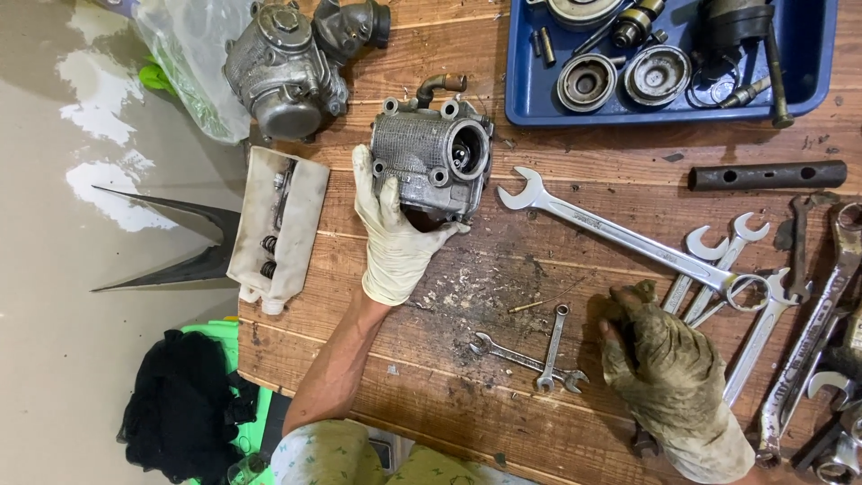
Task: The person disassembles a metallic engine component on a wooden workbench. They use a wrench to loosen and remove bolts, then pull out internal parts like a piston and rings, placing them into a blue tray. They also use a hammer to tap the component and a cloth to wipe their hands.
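My left hand [391, 235], in a pale glove, grips a grey finned metal engine part [429, 160] that rests on the wooden table [467, 395]; a round bore faces right and a bent pipe sticks out of its top. My right hand [663, 364], in a dirty glove, rests with fingers curled on the table beside a spread of wrenches [763, 314]. I cannot see anything in it. Two small crossed wrenches [537, 352] lie just left of it. A long combination wrench [620, 233] lies between the hands.
A blue tray [813, 85] of round metal parts sits at the top right. A second engine casting [285, 65] and a plastic bag [193, 54] lie top left. A white tub [278, 224] holds springs. A dark tube [765, 174] lies right. Black cloth [180, 404] is on the floor.
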